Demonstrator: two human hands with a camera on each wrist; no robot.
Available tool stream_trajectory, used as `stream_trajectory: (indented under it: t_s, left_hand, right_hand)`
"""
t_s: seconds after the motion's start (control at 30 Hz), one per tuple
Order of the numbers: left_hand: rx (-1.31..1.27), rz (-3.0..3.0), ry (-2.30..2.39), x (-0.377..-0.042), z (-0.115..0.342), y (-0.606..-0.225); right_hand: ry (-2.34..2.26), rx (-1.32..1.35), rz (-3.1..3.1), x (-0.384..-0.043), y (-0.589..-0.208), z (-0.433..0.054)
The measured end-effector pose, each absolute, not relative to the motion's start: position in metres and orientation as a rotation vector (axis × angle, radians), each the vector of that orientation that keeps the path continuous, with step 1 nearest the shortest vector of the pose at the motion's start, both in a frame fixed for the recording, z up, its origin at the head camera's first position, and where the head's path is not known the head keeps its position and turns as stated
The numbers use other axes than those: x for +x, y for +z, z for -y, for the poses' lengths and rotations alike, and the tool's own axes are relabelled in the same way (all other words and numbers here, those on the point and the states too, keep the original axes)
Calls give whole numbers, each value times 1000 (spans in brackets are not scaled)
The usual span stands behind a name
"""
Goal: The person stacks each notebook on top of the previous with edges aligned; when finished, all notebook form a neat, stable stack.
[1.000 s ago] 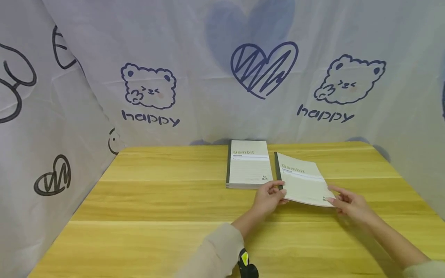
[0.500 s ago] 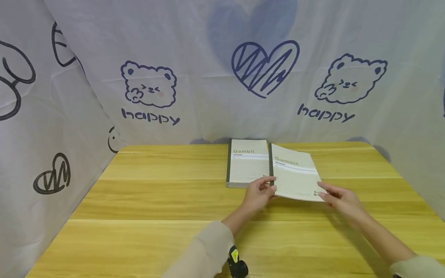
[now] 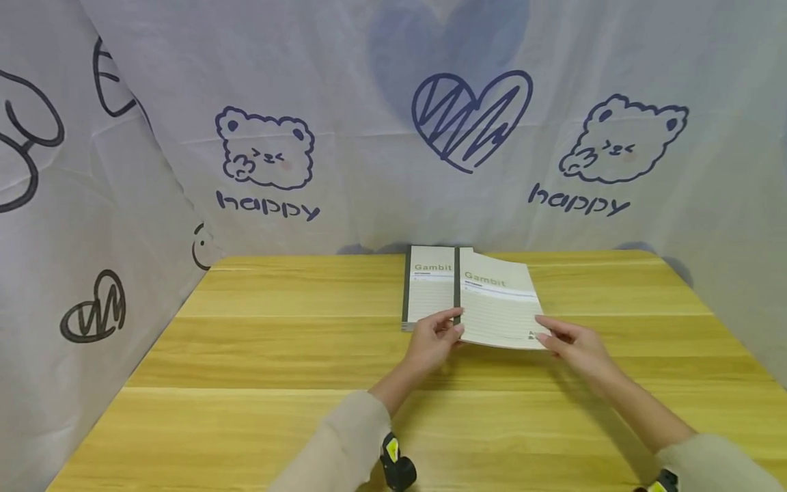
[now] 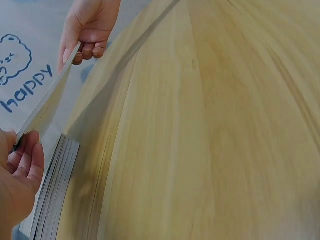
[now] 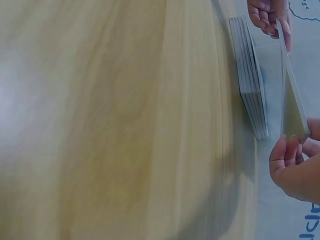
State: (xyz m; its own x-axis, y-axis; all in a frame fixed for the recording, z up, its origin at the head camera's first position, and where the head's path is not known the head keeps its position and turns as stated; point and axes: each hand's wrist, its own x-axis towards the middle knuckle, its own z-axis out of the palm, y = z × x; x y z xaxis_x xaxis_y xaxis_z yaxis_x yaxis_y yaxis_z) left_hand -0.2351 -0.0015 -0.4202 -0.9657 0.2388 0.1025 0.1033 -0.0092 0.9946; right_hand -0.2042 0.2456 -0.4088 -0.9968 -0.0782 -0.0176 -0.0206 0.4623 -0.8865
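Observation:
A cream notebook (image 3: 496, 301) with a dark spine and "Gambit" on its cover is held up between both hands. My left hand (image 3: 432, 339) pinches its spine side near the lower corner, thumb on top. At the lower right corner, my right hand (image 3: 579, 348) pinches it between thumb and fingers. Behind and to the left lies a stack of matching notebooks (image 3: 428, 294), partly covered in the head view by the held one. Both wrist views show a gap between the held notebook (image 5: 292, 100) and the stack (image 5: 247, 70) below it.
The wooden table (image 3: 277, 342) carries the stack near its back edge. A white cloth (image 3: 363, 171) with bear and heart drawings hangs right behind the table, and another hangs at the left. Small black wrist cameras (image 3: 397, 465) sit at the sleeves.
Both hands have carried the held notebook leftward and slightly back, from beside the stack to where it overlaps the stack's right part in the head view. The stack has stayed put.

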Motion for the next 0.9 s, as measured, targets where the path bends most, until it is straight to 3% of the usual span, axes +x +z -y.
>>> stream_trajectory:
  t_s: [0.9]
  left_hand:
    - [400,-2648,1775,-275,63,-416]
  right_hand:
    - [-1622,-191,-2662,-265,-405,-174]
